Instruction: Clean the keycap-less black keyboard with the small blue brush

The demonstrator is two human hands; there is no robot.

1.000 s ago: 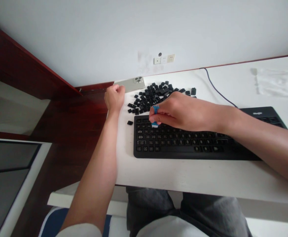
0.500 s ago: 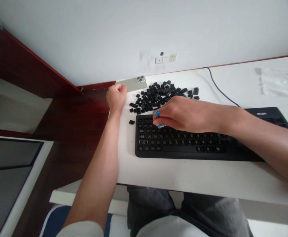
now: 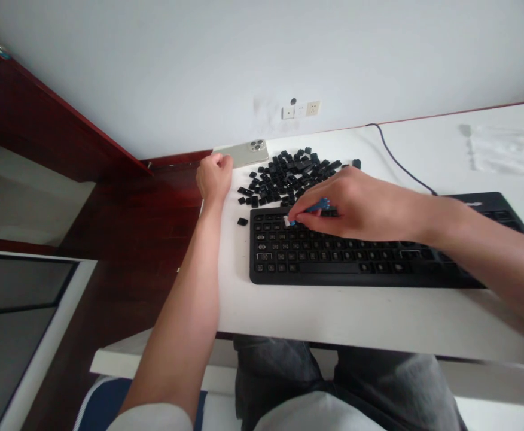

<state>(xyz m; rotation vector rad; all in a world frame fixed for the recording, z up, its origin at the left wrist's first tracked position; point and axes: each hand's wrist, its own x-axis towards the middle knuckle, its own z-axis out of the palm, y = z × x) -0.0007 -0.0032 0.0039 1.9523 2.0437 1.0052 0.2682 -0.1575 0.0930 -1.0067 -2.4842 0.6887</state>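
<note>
A black keyboard [image 3: 334, 276] with its keycaps off lies on the white desk, bare key sockets showing. Over its upper left part, my right hand [image 3: 347, 200] pinches a small blue brush [image 3: 318, 205]. The brush's white tip points down and left at the upper key rows; whether it touches them I cannot tell. My left hand [image 3: 215, 176] is curled into a fist at the desk's left edge, by the near side of a phone [image 3: 246, 154] lying camera side up. Nothing shows in that fist.
Behind the keyboard a heap of loose black keycaps [image 3: 284, 173] is spread out, and a single keycap [image 3: 243, 221] lies at its left. A dark cable [image 3: 396, 158] runs back to the wall. Clear plastic [image 3: 508, 149] lies at the right. Wall sockets [image 3: 301, 110] are behind.
The brush has tilted in my right hand, its white tip now showing at the fingertips and its blue end pointing up right. My left fist keeps its place by the phone.
</note>
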